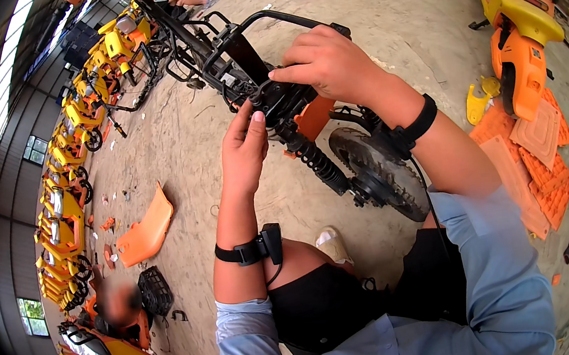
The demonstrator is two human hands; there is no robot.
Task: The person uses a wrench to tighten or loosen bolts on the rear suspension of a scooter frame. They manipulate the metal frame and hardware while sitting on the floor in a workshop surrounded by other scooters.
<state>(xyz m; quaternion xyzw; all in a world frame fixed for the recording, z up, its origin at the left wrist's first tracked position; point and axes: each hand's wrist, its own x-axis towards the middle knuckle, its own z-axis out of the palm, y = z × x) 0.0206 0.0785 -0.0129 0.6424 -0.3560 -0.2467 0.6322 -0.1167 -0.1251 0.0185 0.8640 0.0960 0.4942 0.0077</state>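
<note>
A stripped scooter frame (191, 40) in black metal stands in front of me, with its rear end toward me. My left hand (245, 141) is at the near left of the seat-post area, thumb and forefinger closed about a small dark part there. From the right, my right hand (334, 67) reaches over the black rack tube (288, 16), its fingers bent and the forefinger pointing at the black bracket (285, 98). What its fingertips hold, if anything, is hidden. Below the hands are an orange panel (315, 117), a coil-spring shock absorber (318, 162) and the rear wheel (384, 171).
A curved orange panel (147, 228) and a black basket (156, 291) lie left on the concrete floor. Yellow scooters (64, 221) line the left wall. Orange plates (538, 137) are piled at right, below an orange-yellow scooter body (519, 24). Another person (168, 2) sits far back.
</note>
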